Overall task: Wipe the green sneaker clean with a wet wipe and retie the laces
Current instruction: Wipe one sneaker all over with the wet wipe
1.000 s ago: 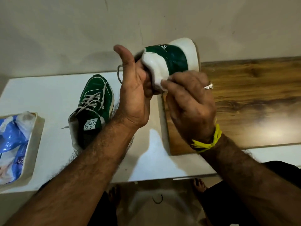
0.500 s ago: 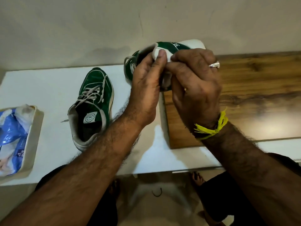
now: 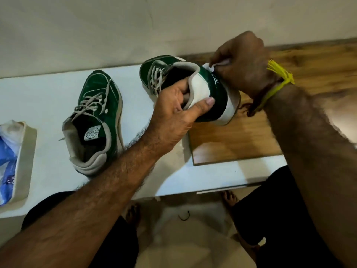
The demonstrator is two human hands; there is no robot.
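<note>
- Currently the person is in the wiping step; the lacing is not started.
- The left hand [image 3: 174, 105] is gripping the green sneaker [image 3: 202, 89] at the heel collar: fingers tucked inside the opening, thumb pressed flat on the outside of the heel.
- The sneaker is being held above the seam where the white table [image 3: 48, 97] meets the wooden board [image 3: 241, 140], heel toward the camera, toe pointing away.
- The right hand [image 3: 241, 62] is curling its fingers around a wet wipe [image 3: 216, 65], bunched up, and pressing it against the far side of the heel near the white logo.
- The laces [image 3: 156, 76] on the held sneaker are looking slack; whether they are knotted cannot be told.
- The second sneaker [image 3: 96, 120] is sitting on the table just left of the forearm, laces also loose.
- The wipes pack [image 3: 7, 157] is lying in a tray [image 3: 25, 161] at the left edge.
- Judgement: the next move is calling for rotating the sneaker in the left grip so the unwiped sides and sole edge face the wipe.
- After that, setting it down to free both hands for the laces.
</note>
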